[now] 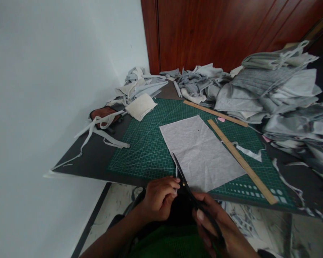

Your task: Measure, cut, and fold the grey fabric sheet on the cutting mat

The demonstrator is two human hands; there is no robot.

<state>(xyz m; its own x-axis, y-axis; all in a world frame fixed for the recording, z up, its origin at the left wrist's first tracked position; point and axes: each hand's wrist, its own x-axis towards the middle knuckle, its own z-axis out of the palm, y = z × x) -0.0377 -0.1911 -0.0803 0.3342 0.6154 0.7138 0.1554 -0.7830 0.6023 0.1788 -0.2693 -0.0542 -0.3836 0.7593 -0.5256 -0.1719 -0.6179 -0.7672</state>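
Note:
A light grey piece of fabric point(201, 154) lies flat over the cutting mat, its near corner by the table's front edge. My right hand point(214, 222) grips a pair of black scissors point(188, 188), whose blades point away from me along the fabric's left edge. Close to the blades, my left hand point(160, 197) is closed, pinching a narrow fabric strip point(176, 172) that runs beside that edge. The scissor handles are partly hidden by my right fingers.
Two wooden rulers point(242, 161) lie on the green cutting mat point(142, 143), right of the fabric. Piles of grey cloth point(258, 86) crowd the back and right. A folded cream cloth point(141, 106), a brown pouch point(102, 116) and loose strips lie left. A white wall point(56, 71) borders the left side.

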